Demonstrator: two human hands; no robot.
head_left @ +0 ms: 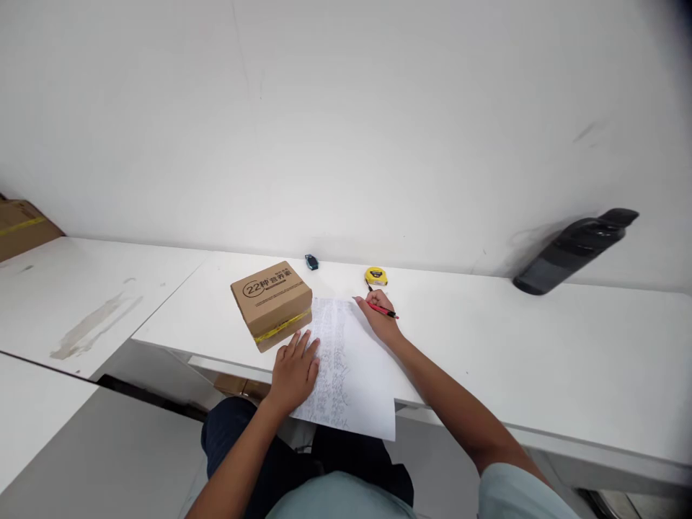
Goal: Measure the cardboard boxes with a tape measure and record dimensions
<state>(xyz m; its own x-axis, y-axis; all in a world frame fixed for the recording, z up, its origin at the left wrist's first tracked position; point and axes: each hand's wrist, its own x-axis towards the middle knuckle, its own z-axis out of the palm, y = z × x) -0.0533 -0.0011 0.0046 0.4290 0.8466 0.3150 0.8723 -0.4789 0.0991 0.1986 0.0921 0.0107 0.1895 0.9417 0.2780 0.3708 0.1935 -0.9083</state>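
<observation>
A sheet of paper (367, 382) lies on the white table, its lower end hanging past the front edge. Handwritten columns cover its left part. My right hand (381, 317) is closed round a red and black pen (383, 310), whose tip is at the top of the sheet. Flat on the paper's left edge rests my left hand (295, 371), fingers spread and holding nothing. Just beyond those fingertips stands a brown cardboard box (273, 303) with dark print and yellow tape. Behind my right hand sits a yellow tape measure (375, 276).
A small dark object (311, 262), perhaps a watch or key fob, lies near the wall. To the right stands a black bottle (573, 249). Another taped cardboard box (24, 227) is at the far left. The white table (540, 353) runs along the wall.
</observation>
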